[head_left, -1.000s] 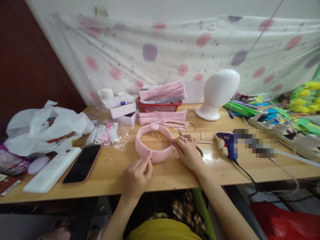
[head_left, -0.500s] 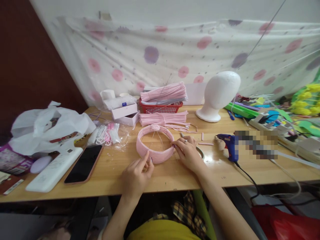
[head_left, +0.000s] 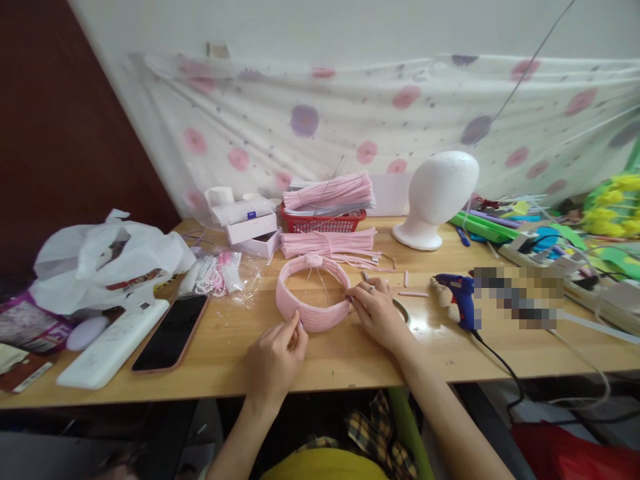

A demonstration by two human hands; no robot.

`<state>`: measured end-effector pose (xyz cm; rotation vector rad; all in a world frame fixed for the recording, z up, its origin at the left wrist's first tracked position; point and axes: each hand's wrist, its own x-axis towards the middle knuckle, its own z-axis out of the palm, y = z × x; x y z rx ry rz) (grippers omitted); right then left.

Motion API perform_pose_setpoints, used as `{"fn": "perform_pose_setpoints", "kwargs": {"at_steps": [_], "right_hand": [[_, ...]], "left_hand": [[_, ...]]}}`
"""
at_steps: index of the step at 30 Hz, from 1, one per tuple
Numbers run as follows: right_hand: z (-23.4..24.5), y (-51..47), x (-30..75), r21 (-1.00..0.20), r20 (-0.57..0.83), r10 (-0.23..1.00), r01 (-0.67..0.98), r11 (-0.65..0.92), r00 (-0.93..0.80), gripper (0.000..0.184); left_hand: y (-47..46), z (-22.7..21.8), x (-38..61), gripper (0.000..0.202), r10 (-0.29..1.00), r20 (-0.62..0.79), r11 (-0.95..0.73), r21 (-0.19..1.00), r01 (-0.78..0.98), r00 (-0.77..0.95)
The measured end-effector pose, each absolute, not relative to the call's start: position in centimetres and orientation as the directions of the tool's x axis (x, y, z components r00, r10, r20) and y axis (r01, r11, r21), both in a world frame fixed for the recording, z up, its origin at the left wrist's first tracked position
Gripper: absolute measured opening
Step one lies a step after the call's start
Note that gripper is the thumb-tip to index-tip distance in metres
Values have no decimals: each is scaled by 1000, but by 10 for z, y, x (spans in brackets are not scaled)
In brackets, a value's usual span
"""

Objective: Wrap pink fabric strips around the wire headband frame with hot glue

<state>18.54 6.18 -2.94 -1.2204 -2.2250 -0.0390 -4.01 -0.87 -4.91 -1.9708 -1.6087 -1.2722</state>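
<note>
a pixelated patch (head_left: pixel 517 298) hides what lies right of the glue gun (head_left: pixel 459 298).

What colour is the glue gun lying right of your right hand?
Blue, with a black cord: the glue gun shows clearly in the head view, on the table.
</note>
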Motion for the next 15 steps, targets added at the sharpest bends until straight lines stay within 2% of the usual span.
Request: {"fn": "perform_pose_setpoints", "kwargs": {"at_steps": [7,12,15], "right_hand": [[-31,63,186,-253,533,747,767,590,-398,22],[-30,62,185,-254,535,744,764,593,-400,21],[-30,61,185,-261,530,748,763,592,-399,19]], "left_hand": [[-9,-49,-40,31,622,783,-328,295,898,-30],[-9,-50,-39,40,714,697,-335,257,907,66],[-8,-52,-39,42,739,671,-312,262,913,60]]}}
